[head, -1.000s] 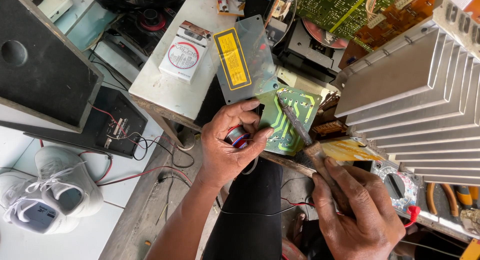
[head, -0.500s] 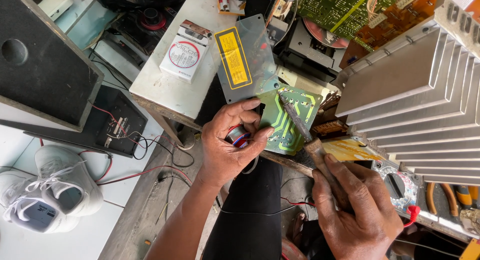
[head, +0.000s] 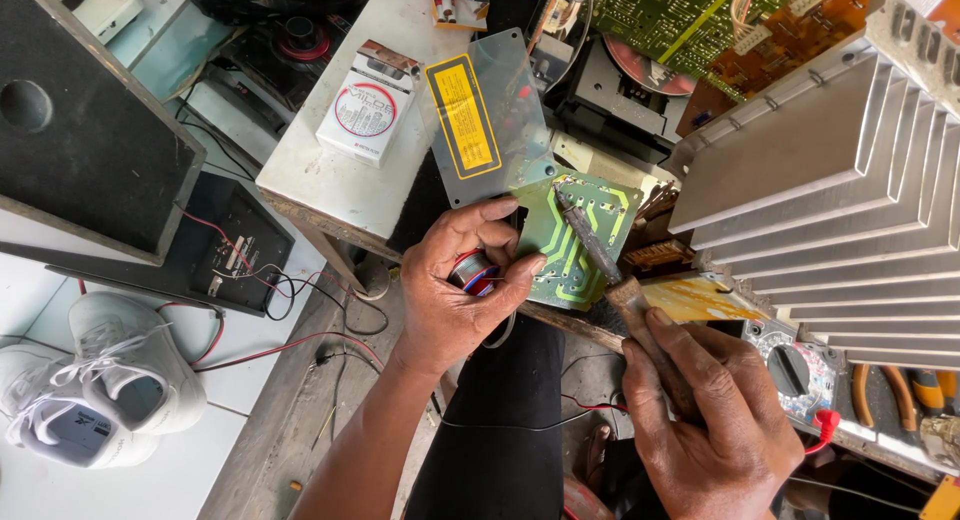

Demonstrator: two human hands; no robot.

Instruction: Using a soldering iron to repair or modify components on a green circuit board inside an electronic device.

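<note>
- Head view: the left hand (head: 455, 300) has its fingers (head: 520, 277) clamped around a small spool of solder (head: 471, 272), held just beside the green circuit board (head: 575, 242), near the point being worked.
- The right hand (head: 715, 420) has its fingers wrapped tight on the handle of a soldering iron (head: 610, 275), angled so the tip rests on the board's copper side.
- The board lies tilted at the edge of the white worktop (head: 340, 170), partly under a clear plastic sheet (head: 485, 115) with a yellow label.
- A large ribbed metal heat sink (head: 830, 190) sits to the right; white shoes (head: 95, 390) lie on the floor at left.
</note>
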